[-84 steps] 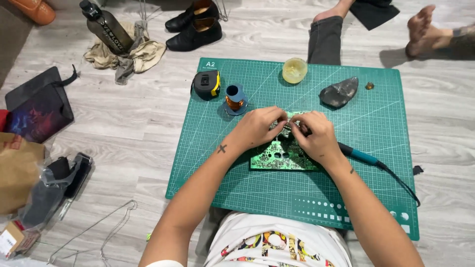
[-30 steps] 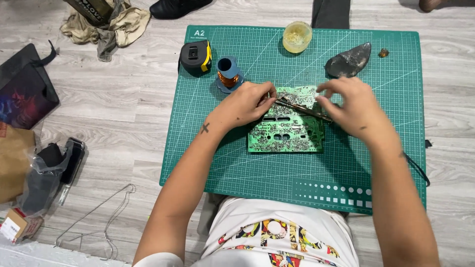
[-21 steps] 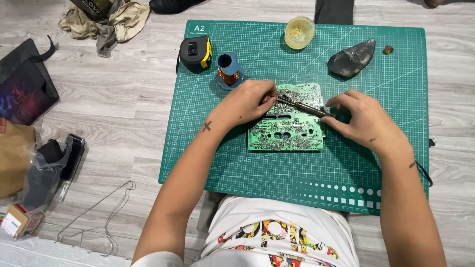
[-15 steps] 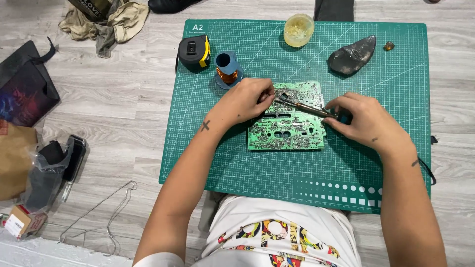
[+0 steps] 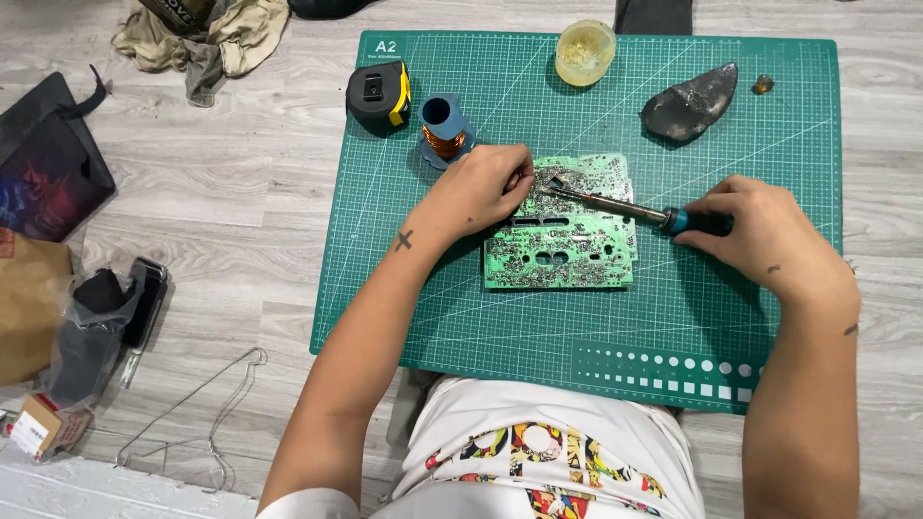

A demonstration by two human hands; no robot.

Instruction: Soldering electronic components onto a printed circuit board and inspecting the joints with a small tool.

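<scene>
My right hand [image 5: 760, 235] grips the soldering iron [image 5: 625, 204] by its handle, so the hot tip reaches the circuit board's [image 5: 562, 235] upper left corner. My left hand [image 5: 481, 187] pinches there, fingers closed, steadying the board flat on the green cutting mat [image 5: 481, 317]. What those fingers pinch I can't make out; the cord is hidden behind my wrist
</scene>
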